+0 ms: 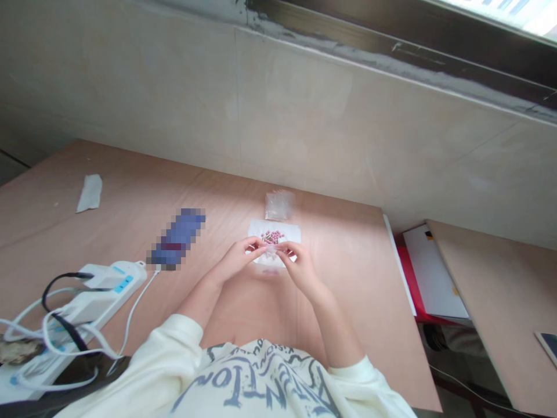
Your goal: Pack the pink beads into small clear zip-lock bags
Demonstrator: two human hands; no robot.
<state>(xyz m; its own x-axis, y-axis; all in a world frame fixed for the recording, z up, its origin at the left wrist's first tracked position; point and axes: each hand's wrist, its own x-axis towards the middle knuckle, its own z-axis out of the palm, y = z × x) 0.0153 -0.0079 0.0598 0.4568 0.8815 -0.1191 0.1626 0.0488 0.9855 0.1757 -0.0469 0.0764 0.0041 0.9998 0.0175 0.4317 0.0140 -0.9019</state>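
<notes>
My left hand (241, 255) and my right hand (301, 266) meet over the table, thumbs and fingertips pinched on a small clear plastic bag (271, 249). The left has one edge of it and the right the other. What the bag contains, if anything, is too small to make out. Just beyond the fingertips, several small pink-headed pieces (274, 235) with thin dark stems lie in a cluster on a white sheet (293, 231). Farther back, near the wall, is a stack of clear plastic bags (277, 206).
A blurred-out phone (178, 238) lies to the left, with a white cable beside it. A power strip (114, 296) with plugs and tangled cords fills the near left. A white scrap (90, 193) lies far left. Right of the table's edge are papers on a red folder (413, 278).
</notes>
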